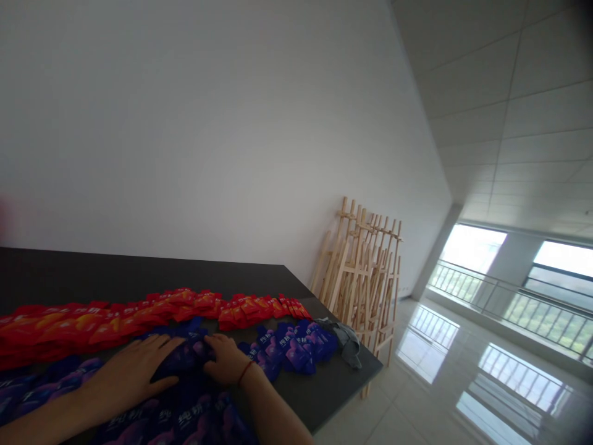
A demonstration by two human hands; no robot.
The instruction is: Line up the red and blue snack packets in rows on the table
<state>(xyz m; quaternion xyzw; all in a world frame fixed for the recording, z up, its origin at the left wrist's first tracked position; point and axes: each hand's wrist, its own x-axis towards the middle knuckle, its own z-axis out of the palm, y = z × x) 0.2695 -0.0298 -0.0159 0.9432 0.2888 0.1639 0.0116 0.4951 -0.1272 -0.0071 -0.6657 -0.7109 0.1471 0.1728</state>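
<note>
My left hand lies over a bunch of dark blue-purple packets, its fingers stretched out and the thumb apart on the near side. From the right, my right hand, with a thin red cord at the wrist, grips the edge of the same bunch between bent fingers and thumb. More purple packets with white lettering lie below the hands, and others are partly behind my left forearm. A fanned group of purple packets rests to the right. Beyond the hands runs a long overlapping row of red packets.
The dark table stands along a white wall. A grey cloth lies near the table's right corner. Several wooden easels lean beside it. Glossy floor tiles extend to windows with a railing.
</note>
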